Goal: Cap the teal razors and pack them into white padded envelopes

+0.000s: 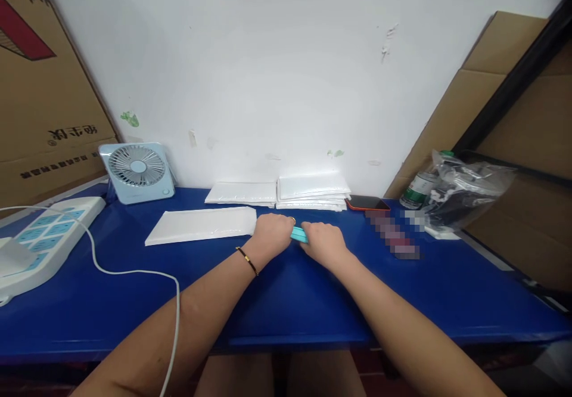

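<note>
My left hand [273, 234] and my right hand [326, 243] meet close together above the middle of the blue table. Both are closed on a small turquoise piece [298, 234], whose short middle stretch shows between them; its ends are hidden by my fingers. Its exact kind cannot be made out. Just left of my left hand lies a flat white packet [201, 225] with a shiny wrapping, its right end by my knuckles. Behind my hands, a pile of similar white packets [313, 188] and a lower one [241, 193] rest against the wall.
A light blue fan [139, 171] stands at the back left. A white power strip [53, 236] lies at the left, its white cable [134, 272] crossing my left forearm. To the right are a phone [369, 204], a can [419, 189] and a plastic-bagged dark item [465, 200].
</note>
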Action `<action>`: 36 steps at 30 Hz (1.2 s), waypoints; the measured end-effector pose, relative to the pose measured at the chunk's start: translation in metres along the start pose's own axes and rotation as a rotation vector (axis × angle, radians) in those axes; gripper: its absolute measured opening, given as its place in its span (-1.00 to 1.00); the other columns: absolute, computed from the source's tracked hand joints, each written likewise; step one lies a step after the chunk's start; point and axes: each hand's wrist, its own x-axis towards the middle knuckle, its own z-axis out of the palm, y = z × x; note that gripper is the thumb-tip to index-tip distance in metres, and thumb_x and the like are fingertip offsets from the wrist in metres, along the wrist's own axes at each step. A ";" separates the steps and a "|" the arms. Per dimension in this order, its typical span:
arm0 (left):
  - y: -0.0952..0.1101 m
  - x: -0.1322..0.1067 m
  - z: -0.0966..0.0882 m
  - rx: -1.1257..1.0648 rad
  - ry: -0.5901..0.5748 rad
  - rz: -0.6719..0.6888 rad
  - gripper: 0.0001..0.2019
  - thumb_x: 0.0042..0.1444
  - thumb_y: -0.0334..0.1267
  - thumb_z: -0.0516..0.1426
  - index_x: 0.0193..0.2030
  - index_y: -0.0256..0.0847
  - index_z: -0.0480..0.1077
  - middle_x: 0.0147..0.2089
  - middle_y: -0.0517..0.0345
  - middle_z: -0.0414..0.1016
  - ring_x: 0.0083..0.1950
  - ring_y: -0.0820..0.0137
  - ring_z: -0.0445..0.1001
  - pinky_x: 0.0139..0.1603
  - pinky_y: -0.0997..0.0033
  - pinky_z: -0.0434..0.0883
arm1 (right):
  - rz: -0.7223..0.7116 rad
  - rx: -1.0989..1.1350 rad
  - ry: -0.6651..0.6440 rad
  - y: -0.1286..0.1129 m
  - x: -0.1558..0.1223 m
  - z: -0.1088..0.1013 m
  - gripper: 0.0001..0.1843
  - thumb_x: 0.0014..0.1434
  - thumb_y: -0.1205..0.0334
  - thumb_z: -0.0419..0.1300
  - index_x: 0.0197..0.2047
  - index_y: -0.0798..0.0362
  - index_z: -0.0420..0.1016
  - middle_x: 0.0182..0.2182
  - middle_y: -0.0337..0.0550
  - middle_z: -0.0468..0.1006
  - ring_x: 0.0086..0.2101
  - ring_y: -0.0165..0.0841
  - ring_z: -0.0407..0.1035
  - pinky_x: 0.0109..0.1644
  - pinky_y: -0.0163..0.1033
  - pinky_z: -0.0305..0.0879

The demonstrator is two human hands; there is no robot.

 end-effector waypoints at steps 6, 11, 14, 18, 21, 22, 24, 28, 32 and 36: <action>-0.064 -0.020 -0.014 0.115 -0.067 -0.149 -0.30 -0.22 -0.29 0.21 0.17 -0.16 0.19 0.14 -0.10 0.33 0.19 0.07 0.22 0.02 0.21 0.29 | 0.068 0.011 -0.068 0.016 0.004 0.001 -0.78 0.18 0.13 0.00 -0.20 0.04 0.38 -0.30 -0.02 0.54 -0.30 -0.17 0.45 -0.30 -0.20 0.24; -0.118 -0.044 -0.007 0.190 -0.236 -0.192 -0.60 0.03 -0.30 0.01 0.06 -0.19 0.29 -0.06 -0.11 0.48 -0.07 0.18 0.46 -0.13 0.27 0.35 | 0.079 0.040 -0.090 0.024 0.003 0.001 -0.74 0.21 0.10 -0.03 -0.16 0.02 0.37 -0.23 0.00 0.52 -0.25 -0.17 0.43 -0.24 -0.17 0.23; -0.113 -0.051 -0.015 0.268 -0.111 -0.120 -0.66 0.12 -0.36 -0.10 0.02 -0.20 0.30 -0.19 -0.09 0.52 -0.15 0.17 0.49 -0.18 0.26 0.34 | 0.050 0.038 -0.067 0.025 0.001 0.000 -0.74 0.20 0.08 -0.02 -0.15 0.02 0.37 -0.23 0.00 0.52 -0.24 -0.17 0.43 -0.24 -0.19 0.22; -0.086 -0.041 -0.054 0.229 -0.014 -0.135 -0.61 0.12 -0.34 -0.10 0.10 -0.24 0.19 -0.18 -0.08 0.51 -0.18 0.17 0.48 -0.21 0.27 0.33 | 0.004 0.007 -0.019 0.039 -0.005 -0.006 -0.73 0.19 0.07 0.00 -0.15 0.02 0.37 -0.27 -0.03 0.53 -0.28 -0.18 0.43 -0.31 -0.24 0.17; -0.067 -0.021 -0.077 -0.021 -0.086 0.014 -0.61 0.14 -0.29 -0.13 0.11 -0.23 0.21 -0.05 -0.01 0.48 -0.08 0.25 0.44 -0.08 0.33 0.31 | -0.046 0.021 0.029 0.058 -0.014 -0.012 -0.73 0.19 0.05 0.00 -0.15 -0.01 0.37 -0.28 -0.08 0.55 -0.30 -0.20 0.43 -0.37 -0.28 0.11; -0.062 -0.014 -0.079 -0.110 -0.129 0.079 -0.61 0.15 -0.28 -0.15 0.10 -0.20 0.23 0.01 0.04 0.45 -0.01 0.28 0.41 -0.03 0.36 0.30 | -0.051 0.029 0.045 0.066 -0.018 -0.013 -0.74 0.19 0.04 -0.01 -0.16 -0.02 0.37 -0.30 -0.10 0.55 -0.30 -0.21 0.43 -0.38 -0.28 0.10; -0.052 -0.001 -0.072 -0.213 -0.245 0.159 -0.59 0.16 -0.21 -0.15 0.11 -0.16 0.26 0.11 0.09 0.39 0.06 0.29 0.36 0.04 0.38 0.27 | -0.042 0.031 0.065 0.079 -0.025 -0.015 -0.74 0.20 0.03 -0.02 -0.20 -0.02 0.37 -0.32 -0.13 0.55 -0.32 -0.22 0.43 -0.41 -0.29 0.07; -0.043 -0.001 -0.035 -0.209 -0.324 0.174 -0.27 0.01 0.13 0.02 0.30 -0.11 0.04 0.28 -0.02 0.18 0.21 0.09 0.21 0.16 0.16 0.16 | -0.006 -0.055 0.045 0.098 -0.034 -0.013 -0.75 0.19 0.06 0.00 -0.18 -0.01 0.37 -0.29 -0.10 0.56 -0.32 -0.21 0.44 -0.41 -0.29 0.08; -0.045 -0.031 -0.008 -0.181 -0.350 0.140 0.13 -0.35 0.21 0.23 0.36 -0.02 -0.21 0.36 -0.08 -0.03 0.33 -0.05 -0.06 0.22 -0.03 0.02 | -0.057 -0.154 -0.014 0.098 -0.033 -0.008 -0.82 0.13 0.14 0.06 -0.21 0.00 0.37 -0.29 -0.09 0.57 -0.33 -0.19 0.45 -0.41 -0.29 0.10; -0.039 -0.057 -0.003 -0.210 -0.260 0.108 0.06 -0.30 0.15 0.23 0.35 -0.04 -0.16 0.22 -0.10 0.18 0.21 -0.03 0.14 0.07 0.06 0.22 | -0.191 -0.189 -0.015 0.082 -0.025 -0.001 -0.86 0.12 0.21 0.06 -0.24 0.01 0.35 -0.32 -0.10 0.56 -0.32 -0.22 0.45 -0.40 -0.29 0.12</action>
